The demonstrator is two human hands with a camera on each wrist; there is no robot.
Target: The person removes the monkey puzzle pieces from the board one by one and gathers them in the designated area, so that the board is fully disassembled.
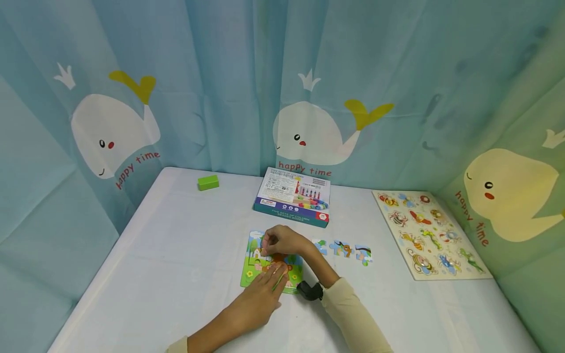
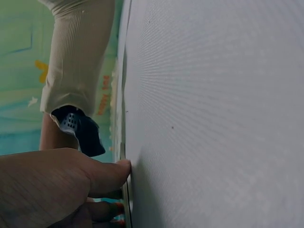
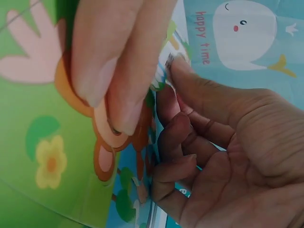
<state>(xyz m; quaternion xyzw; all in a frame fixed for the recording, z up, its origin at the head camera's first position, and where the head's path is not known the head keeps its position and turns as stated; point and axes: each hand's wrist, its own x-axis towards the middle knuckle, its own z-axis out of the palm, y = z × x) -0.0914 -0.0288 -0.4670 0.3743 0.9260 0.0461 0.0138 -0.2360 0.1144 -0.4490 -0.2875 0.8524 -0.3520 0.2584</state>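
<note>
A jigsaw puzzle [image 1: 249, 280] with a brown cartoon animal on green grass lies on the table in the head view. My left hand [image 1: 261, 295] rests on its lower part, fingers extended across the picture; in the left wrist view the thumb [image 2: 110, 176] lies along the puzzle's edge. Over the puzzle's upper left, my right hand [image 1: 286, 240] pinches a puzzle piece [image 3: 167, 56] between thumb and curled index finger, right at the picture's surface. Its other fingers are curled. Fingers of the left hand press on the animal's face in the right wrist view.
Loose puzzle pieces [image 1: 342, 248] lie to the puzzle's right, partly behind the right wrist. Behind it sits a flat box [image 1: 291, 196], with a green block [image 1: 208, 183] farther left. A wooden board [image 1: 423, 240] with insect pictures lies at the right. Curtains [image 1: 229, 98] enclose the table.
</note>
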